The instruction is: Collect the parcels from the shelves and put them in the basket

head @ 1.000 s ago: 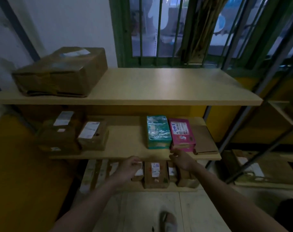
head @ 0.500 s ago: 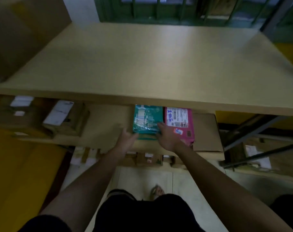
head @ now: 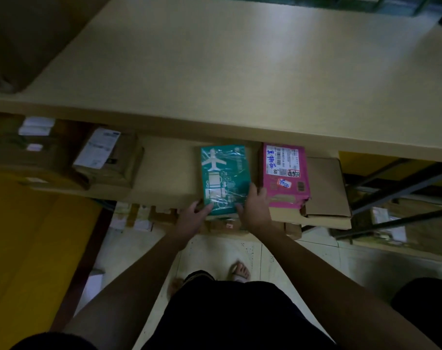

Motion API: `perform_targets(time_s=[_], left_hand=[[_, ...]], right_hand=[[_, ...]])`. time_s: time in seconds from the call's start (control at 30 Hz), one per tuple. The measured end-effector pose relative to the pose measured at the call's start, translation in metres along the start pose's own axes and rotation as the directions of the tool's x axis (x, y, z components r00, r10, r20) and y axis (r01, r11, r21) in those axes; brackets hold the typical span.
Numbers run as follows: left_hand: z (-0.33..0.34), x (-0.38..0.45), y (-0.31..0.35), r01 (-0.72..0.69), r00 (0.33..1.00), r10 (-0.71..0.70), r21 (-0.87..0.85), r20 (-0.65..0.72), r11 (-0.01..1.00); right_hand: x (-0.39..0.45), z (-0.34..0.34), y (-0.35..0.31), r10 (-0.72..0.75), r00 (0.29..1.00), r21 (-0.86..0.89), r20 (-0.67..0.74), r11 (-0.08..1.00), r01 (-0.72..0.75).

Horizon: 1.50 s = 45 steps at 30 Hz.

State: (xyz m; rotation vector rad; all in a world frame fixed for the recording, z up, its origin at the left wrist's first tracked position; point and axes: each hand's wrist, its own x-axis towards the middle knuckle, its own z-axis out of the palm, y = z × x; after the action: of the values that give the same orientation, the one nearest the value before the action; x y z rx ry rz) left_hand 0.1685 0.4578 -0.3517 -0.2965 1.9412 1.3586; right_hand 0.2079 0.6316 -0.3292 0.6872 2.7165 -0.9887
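A green parcel (head: 224, 176) with a white aeroplane print, wrapped in clear film, lies on the middle shelf (head: 164, 183). My left hand (head: 192, 218) holds its near left corner and my right hand (head: 255, 205) grips its near right edge, thumb on top. Right beside it lies a pink parcel (head: 285, 174) with a white label, resting on a flat cardboard piece (head: 326, 190). Brown labelled boxes (head: 108, 157) sit at the left of the same shelf. No basket is in view.
The wide top shelf board (head: 240, 72) overhangs the middle shelf, with a large brown box (head: 25, 39) at its left end. More small boxes (head: 161, 218) sit on the lowest shelf. A yellow panel (head: 32, 248) stands to the left, a metal rack (head: 391, 198) to the right.
The camera has dropped closer over the shelves. Both hands have moved in from the shelf's front edge to the green parcel, and its near end now lies at the shelf's front edge.
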Motion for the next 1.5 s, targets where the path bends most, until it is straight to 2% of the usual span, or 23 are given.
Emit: perform_targets(time_s=[0.1, 0.17, 0.33, 0.43, 0.53, 0.63, 0.73, 0.83, 1.03, 1.13, 1.23, 1.3, 1.33, 1.4, 1.5], left_hand=[[-0.009, -0.005, -0.009, 0.072, 0.997, -0.071, -0.072, 0.013, 0.995], [-0.019, -0.012, -0.014, 0.129, 0.991, -0.12, -0.18, 0.056, 0.975], [-0.046, -0.03, -0.027, 0.086, 0.987, -0.03, -0.358, 0.158, 0.93], [-0.057, -0.038, -0.027, 0.012, 0.994, 0.026, -0.326, 0.11, 0.945], [-0.077, -0.036, -0.026, 0.002, 0.999, 0.021, -0.458, 0.047, 0.889], [-0.104, -0.04, -0.028, 0.093, 0.985, 0.012, -0.588, 0.172, 0.804], [-0.115, -0.049, -0.025, 0.088, 0.981, 0.025, -0.556, 0.192, 0.826], [-0.12, -0.049, -0.027, 0.101, 0.983, 0.014, -0.604, 0.182, 0.791], [-0.117, -0.048, -0.027, 0.091, 0.972, 0.055, -0.586, 0.227, 0.805], [-0.115, -0.05, -0.022, 0.03, 0.973, 0.095, -0.529, 0.209, 0.848], [-0.115, -0.049, -0.015, -0.142, 0.976, 0.189, -0.347, 0.105, 0.927], [-0.12, -0.049, -0.01, -0.285, 0.953, 0.301, -0.215, 0.042, 0.934], [-0.122, -0.052, -0.005, -0.318, 0.94, 0.335, -0.189, 0.063, 0.929], [-0.122, -0.061, 0.004, -0.298, 0.935, 0.333, -0.24, 0.121, 0.924], [-0.124, -0.08, 0.014, -0.276, 0.935, 0.333, -0.341, 0.121, 0.899]], right_hand=[[0.003, 0.012, -0.003, 0.121, 0.991, 0.083, 0.065, 0.989, -0.126], [0.0, 0.012, 0.005, 0.172, 0.971, 0.184, 0.167, 0.962, -0.202], [-0.042, 0.002, 0.014, 0.112, 0.941, 0.491, 0.318, 0.83, -0.264], [-0.066, 0.008, 0.003, 0.011, 0.968, 0.6, 0.249, 0.783, -0.164], [-0.074, 0.016, -0.011, -0.052, 0.983, 0.617, 0.174, 0.784, -0.068], [-0.077, 0.008, -0.03, -0.055, 0.989, 0.695, 0.134, 0.717, -0.054], [-0.078, 0.005, -0.045, -0.005, 0.993, 0.711, 0.118, 0.699, -0.08], [-0.083, 0.011, -0.054, 0.007, 0.965, 0.72, 0.261, 0.664, -0.2], [-0.099, 0.008, -0.078, -0.149, 0.894, 0.773, 0.423, 0.574, -0.27], [-0.102, 0.006, -0.086, -0.183, 0.875, 0.822, 0.449, 0.469, -0.324], [-0.103, 0.008, -0.088, -0.176, 0.9, 0.852, 0.399, 0.433, -0.293], [-0.103, 0.009, -0.087, -0.166, 0.927, 0.858, 0.335, 0.461, -0.228], [-0.104, 0.009, -0.088, -0.164, 0.94, 0.852, 0.299, 0.49, -0.186], [-0.107, 0.008, -0.092, -0.185, 0.955, 0.831, 0.232, 0.549, -0.095], [-0.113, 0.003, -0.1, -0.236, 0.958, 0.825, 0.165, 0.565, -0.003]])
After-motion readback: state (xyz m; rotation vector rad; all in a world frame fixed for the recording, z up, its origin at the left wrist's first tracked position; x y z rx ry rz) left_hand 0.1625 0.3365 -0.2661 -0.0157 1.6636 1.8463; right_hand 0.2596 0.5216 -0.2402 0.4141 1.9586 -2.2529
